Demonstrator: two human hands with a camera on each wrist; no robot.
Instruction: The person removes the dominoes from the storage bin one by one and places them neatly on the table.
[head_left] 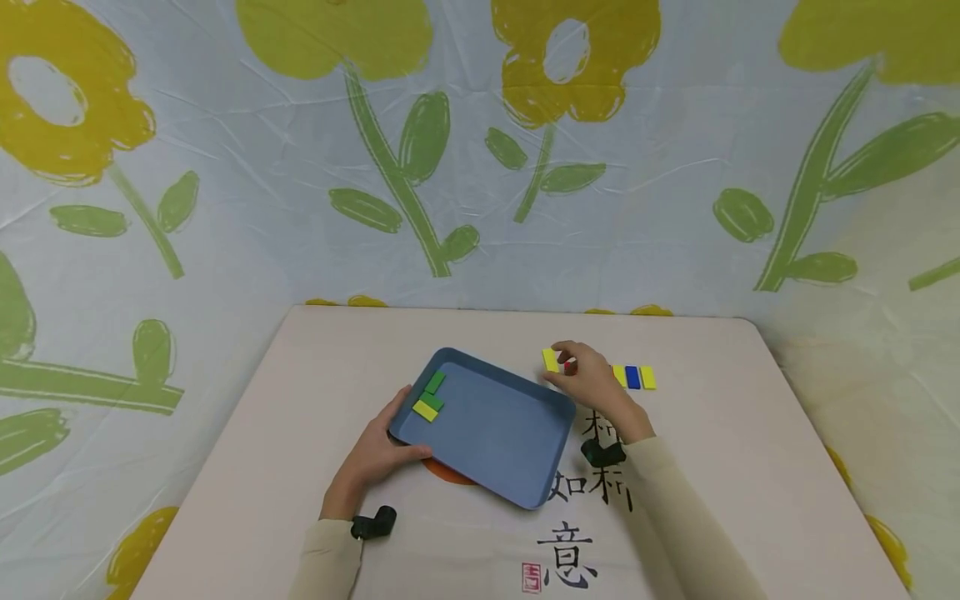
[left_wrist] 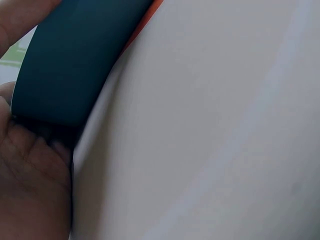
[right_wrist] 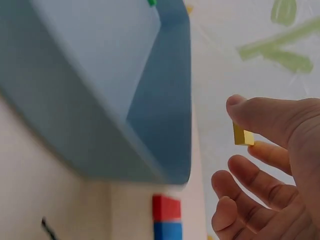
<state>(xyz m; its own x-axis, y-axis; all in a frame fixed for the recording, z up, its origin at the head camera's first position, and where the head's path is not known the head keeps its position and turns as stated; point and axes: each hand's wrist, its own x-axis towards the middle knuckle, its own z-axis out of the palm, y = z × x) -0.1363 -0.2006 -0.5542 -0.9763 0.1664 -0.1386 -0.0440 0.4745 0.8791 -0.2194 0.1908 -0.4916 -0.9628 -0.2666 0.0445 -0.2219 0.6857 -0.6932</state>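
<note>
Resting between the thumb and index finger of the right hand, a yellow block is just beyond the far edge of the blue tray; that hand's other fingers are loosely bent. The left hand grips the tray's left end. Inside, near that end, lie two green blocks and another yellow block. To the right, a blue block lies between two yellow ones on the table.
</note>
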